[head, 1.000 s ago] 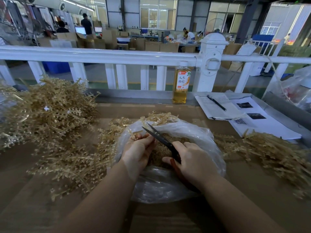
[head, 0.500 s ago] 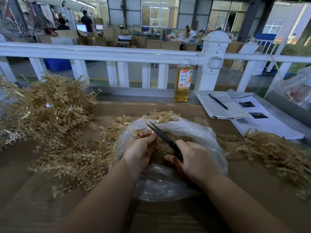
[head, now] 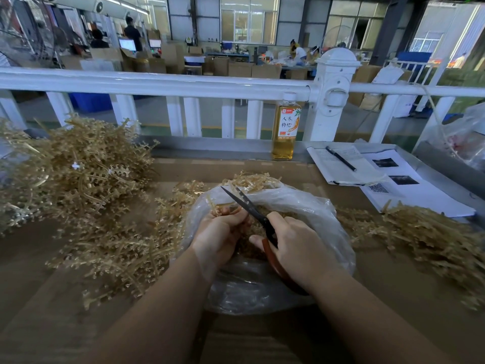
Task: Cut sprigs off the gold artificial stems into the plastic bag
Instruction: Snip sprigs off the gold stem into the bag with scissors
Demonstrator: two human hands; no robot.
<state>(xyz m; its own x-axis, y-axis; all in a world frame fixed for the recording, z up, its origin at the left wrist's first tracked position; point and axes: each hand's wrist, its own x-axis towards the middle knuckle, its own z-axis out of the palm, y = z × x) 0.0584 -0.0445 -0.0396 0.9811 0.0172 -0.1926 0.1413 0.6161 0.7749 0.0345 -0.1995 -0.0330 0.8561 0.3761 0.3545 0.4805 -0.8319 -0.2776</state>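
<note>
Little has shifted since the earlier frames: the scissors point(head: 252, 206), gripped by the right hand point(head: 296, 248), are held with blades parted over the plastic bag point(head: 309, 206). A gold stem point(head: 217, 207) is pinched by the left hand point(head: 217, 232). Clippings are already bagged; large uncut piles point(head: 78, 174) remain at nine o'clock.

Scissors point(head: 244, 200) blades now slightly wider

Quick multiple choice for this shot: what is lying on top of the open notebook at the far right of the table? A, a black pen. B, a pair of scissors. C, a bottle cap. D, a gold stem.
A: a black pen lies slantwise across the open notebook, while the scissors are in the right hand over the plastic bag.
</note>
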